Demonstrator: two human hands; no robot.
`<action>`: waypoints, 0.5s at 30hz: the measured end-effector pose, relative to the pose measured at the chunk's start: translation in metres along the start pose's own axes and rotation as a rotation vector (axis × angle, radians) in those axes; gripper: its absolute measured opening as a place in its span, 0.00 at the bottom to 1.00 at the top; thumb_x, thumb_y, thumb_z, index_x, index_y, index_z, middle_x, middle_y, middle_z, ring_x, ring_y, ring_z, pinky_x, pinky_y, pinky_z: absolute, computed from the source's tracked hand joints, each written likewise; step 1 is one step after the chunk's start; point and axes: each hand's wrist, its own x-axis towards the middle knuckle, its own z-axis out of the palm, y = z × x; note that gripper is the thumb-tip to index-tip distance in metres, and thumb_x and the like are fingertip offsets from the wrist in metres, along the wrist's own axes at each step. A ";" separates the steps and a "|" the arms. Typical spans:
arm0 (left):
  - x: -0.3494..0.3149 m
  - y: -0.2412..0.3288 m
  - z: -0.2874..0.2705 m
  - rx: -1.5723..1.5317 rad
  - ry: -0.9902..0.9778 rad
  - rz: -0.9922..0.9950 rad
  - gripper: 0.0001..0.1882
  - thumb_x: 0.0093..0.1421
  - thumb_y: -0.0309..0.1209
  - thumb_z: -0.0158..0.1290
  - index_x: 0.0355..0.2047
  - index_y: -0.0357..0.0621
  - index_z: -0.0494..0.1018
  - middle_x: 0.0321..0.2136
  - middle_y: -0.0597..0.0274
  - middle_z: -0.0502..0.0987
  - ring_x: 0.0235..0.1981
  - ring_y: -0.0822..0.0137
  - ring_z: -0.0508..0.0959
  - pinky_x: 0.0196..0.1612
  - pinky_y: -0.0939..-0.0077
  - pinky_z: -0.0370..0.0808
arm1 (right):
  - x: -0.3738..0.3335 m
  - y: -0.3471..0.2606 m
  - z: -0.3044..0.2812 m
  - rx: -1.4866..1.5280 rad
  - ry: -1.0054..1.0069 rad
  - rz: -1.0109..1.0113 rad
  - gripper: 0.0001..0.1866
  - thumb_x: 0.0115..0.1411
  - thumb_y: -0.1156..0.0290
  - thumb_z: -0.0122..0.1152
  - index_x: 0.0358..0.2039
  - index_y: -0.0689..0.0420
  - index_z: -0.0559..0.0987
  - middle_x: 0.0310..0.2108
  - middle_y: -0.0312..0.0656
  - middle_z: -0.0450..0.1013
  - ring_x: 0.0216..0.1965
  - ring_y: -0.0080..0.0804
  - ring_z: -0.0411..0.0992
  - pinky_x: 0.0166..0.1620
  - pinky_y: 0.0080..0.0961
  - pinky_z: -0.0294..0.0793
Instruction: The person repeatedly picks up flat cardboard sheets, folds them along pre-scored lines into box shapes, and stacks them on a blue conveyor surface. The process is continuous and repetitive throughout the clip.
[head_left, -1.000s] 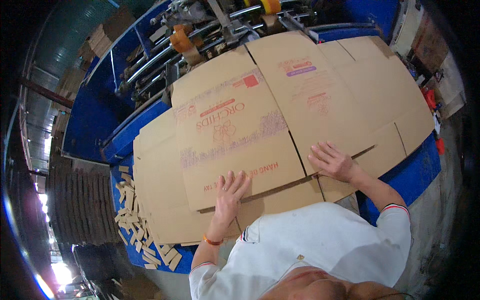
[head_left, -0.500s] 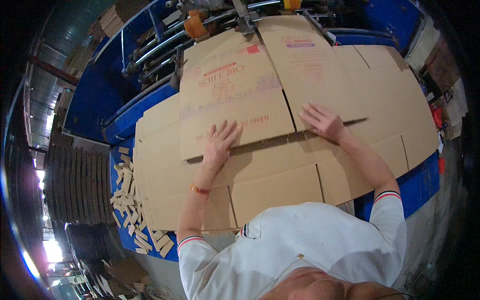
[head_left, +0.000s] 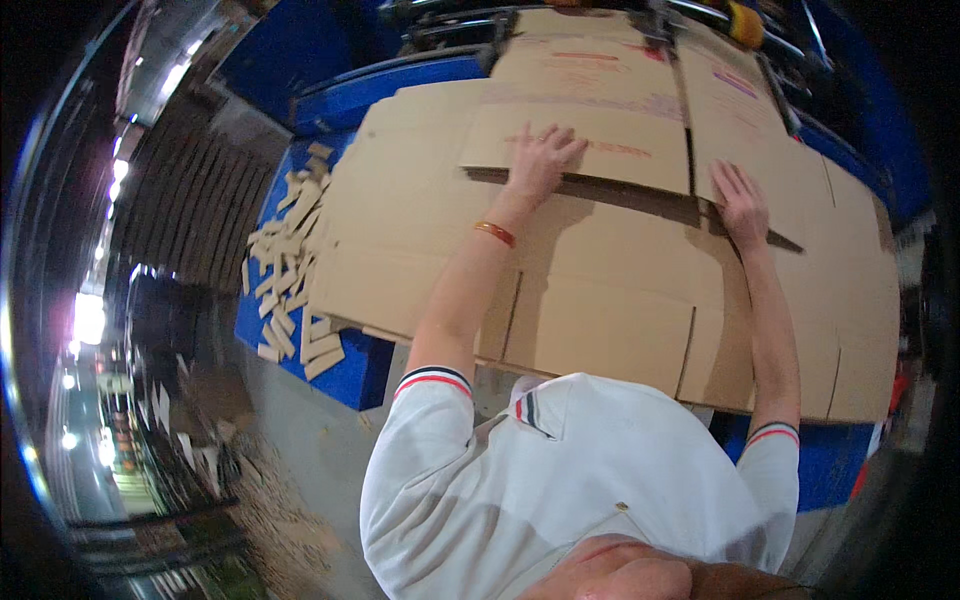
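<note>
A brown cardboard box blank (head_left: 590,120) with red and purple print lies over a larger stack of plain cardboard blanks (head_left: 600,320). Its far end reaches in under the rollers of a machine. My left hand (head_left: 543,162) rests on the near left part of the printed blank, palm down with fingers spread. Farther right, my right hand (head_left: 742,205) lies at its near edge, beside a dark slot, with the fingers stretched forward. Neither hand is wrapped round anything. Along the near edge a dark gap shows between the printed blank and the cardboard below.
Blue machine panels (head_left: 390,85) and an orange-yellow roller (head_left: 745,25) stand at the far side. Cardboard offcuts (head_left: 285,265) are heaped on the blue table (head_left: 360,370) at the left. Behind them rises a tall dark stack (head_left: 190,205). Scraps (head_left: 280,530) litter the floor.
The printed blank has slid away from me, deeper under the machine, and both hands have moved forward with it. The whole view has also shifted, showing more floor at the left.
</note>
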 end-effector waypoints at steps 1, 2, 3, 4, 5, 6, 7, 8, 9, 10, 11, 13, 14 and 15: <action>-0.007 0.004 0.001 0.001 0.014 -0.070 0.31 0.50 0.22 0.50 0.55 0.63 0.67 0.56 0.67 0.67 0.57 0.63 0.66 0.58 0.51 0.59 | -0.004 -0.005 -0.007 0.000 -0.002 0.088 0.29 0.53 0.69 0.56 0.58 0.48 0.68 0.56 0.39 0.67 0.58 0.39 0.64 0.55 0.41 0.65; -0.011 0.003 0.001 0.006 0.031 -0.137 0.30 0.50 0.22 0.51 0.54 0.62 0.68 0.55 0.66 0.68 0.57 0.63 0.67 0.57 0.52 0.60 | -0.009 -0.013 -0.012 -0.066 -0.062 0.188 0.29 0.54 0.68 0.55 0.59 0.46 0.67 0.57 0.37 0.66 0.59 0.39 0.62 0.55 0.44 0.64; -0.010 0.000 0.002 -0.021 0.071 -0.125 0.29 0.50 0.23 0.51 0.53 0.62 0.69 0.54 0.66 0.69 0.56 0.62 0.67 0.56 0.52 0.61 | -0.012 -0.017 -0.015 -0.144 -0.120 0.296 0.29 0.55 0.67 0.55 0.60 0.44 0.65 0.58 0.36 0.65 0.60 0.39 0.60 0.56 0.46 0.62; -0.008 -0.002 0.006 -0.056 0.112 -0.105 0.28 0.50 0.23 0.51 0.52 0.62 0.69 0.53 0.66 0.69 0.56 0.62 0.67 0.55 0.53 0.62 | -0.015 -0.011 -0.014 -0.173 -0.127 0.290 0.28 0.57 0.65 0.54 0.60 0.43 0.65 0.58 0.35 0.65 0.61 0.39 0.60 0.56 0.47 0.62; -0.002 -0.005 0.010 -0.086 0.159 -0.086 0.27 0.50 0.23 0.51 0.51 0.62 0.70 0.52 0.65 0.70 0.55 0.62 0.68 0.54 0.54 0.62 | -0.017 0.002 -0.003 -0.204 -0.127 0.282 0.28 0.58 0.63 0.53 0.60 0.42 0.64 0.59 0.35 0.64 0.61 0.39 0.59 0.55 0.48 0.62; 0.001 -0.004 0.010 -0.111 0.184 -0.063 0.25 0.51 0.24 0.50 0.50 0.61 0.71 0.50 0.65 0.72 0.54 0.62 0.69 0.53 0.55 0.63 | -0.020 0.012 0.005 -0.232 -0.136 0.281 0.27 0.59 0.61 0.51 0.61 0.41 0.64 0.60 0.34 0.63 0.62 0.39 0.58 0.55 0.49 0.61; 0.001 -0.006 0.009 -0.128 0.191 -0.059 0.24 0.51 0.24 0.50 0.49 0.61 0.71 0.50 0.65 0.72 0.53 0.62 0.69 0.53 0.55 0.64 | -0.020 0.016 0.008 -0.245 -0.135 0.284 0.26 0.60 0.60 0.50 0.61 0.40 0.63 0.60 0.34 0.62 0.62 0.38 0.58 0.56 0.50 0.61; 0.001 -0.007 0.011 -0.144 0.191 -0.059 0.23 0.52 0.24 0.49 0.49 0.61 0.71 0.50 0.65 0.72 0.53 0.62 0.70 0.52 0.55 0.64 | -0.021 0.016 0.011 -0.250 -0.139 0.285 0.26 0.62 0.59 0.48 0.61 0.39 0.63 0.61 0.34 0.61 0.62 0.38 0.58 0.56 0.51 0.61; 0.002 -0.009 0.012 -0.160 0.192 -0.058 0.22 0.53 0.25 0.49 0.48 0.61 0.71 0.50 0.65 0.72 0.53 0.62 0.70 0.52 0.56 0.64 | -0.021 0.016 0.014 -0.258 -0.142 0.288 0.25 0.63 0.58 0.46 0.61 0.38 0.62 0.61 0.33 0.61 0.63 0.38 0.57 0.56 0.51 0.60; -0.002 -0.008 0.015 -0.170 0.187 -0.067 0.21 0.53 0.26 0.49 0.48 0.60 0.71 0.49 0.65 0.72 0.53 0.62 0.70 0.53 0.54 0.64 | -0.022 0.013 0.016 -0.278 -0.188 0.301 0.25 0.63 0.57 0.45 0.62 0.38 0.62 0.62 0.33 0.60 0.63 0.39 0.56 0.56 0.53 0.60; -0.001 -0.010 0.016 -0.178 0.191 -0.071 0.21 0.54 0.27 0.50 0.48 0.60 0.71 0.49 0.65 0.72 0.53 0.62 0.70 0.53 0.52 0.63 | -0.018 0.013 0.014 -0.305 -0.225 0.315 0.24 0.64 0.56 0.43 0.62 0.37 0.61 0.62 0.33 0.59 0.63 0.40 0.56 0.57 0.54 0.59; -0.001 -0.008 0.019 -0.139 0.188 -0.103 0.20 0.54 0.28 0.50 0.48 0.60 0.70 0.49 0.66 0.72 0.53 0.63 0.70 0.55 0.49 0.62 | -0.013 0.007 0.005 -0.360 -0.294 0.345 0.24 0.65 0.56 0.43 0.62 0.36 0.60 0.63 0.33 0.57 0.64 0.42 0.54 0.58 0.57 0.57; -0.001 -0.008 0.020 -0.085 0.180 -0.135 0.20 0.54 0.28 0.50 0.49 0.61 0.70 0.49 0.66 0.71 0.53 0.63 0.70 0.56 0.47 0.61 | -0.008 -0.001 -0.001 -0.383 -0.321 0.360 0.24 0.65 0.57 0.43 0.62 0.36 0.60 0.64 0.33 0.56 0.64 0.43 0.53 0.59 0.58 0.55; -0.002 -0.008 0.023 -0.030 0.172 -0.166 0.20 0.54 0.28 0.50 0.49 0.61 0.69 0.48 0.66 0.71 0.53 0.63 0.69 0.57 0.45 0.60 | -0.003 -0.010 -0.009 -0.405 -0.347 0.373 0.25 0.64 0.58 0.44 0.62 0.36 0.59 0.64 0.34 0.56 0.65 0.44 0.52 0.60 0.60 0.54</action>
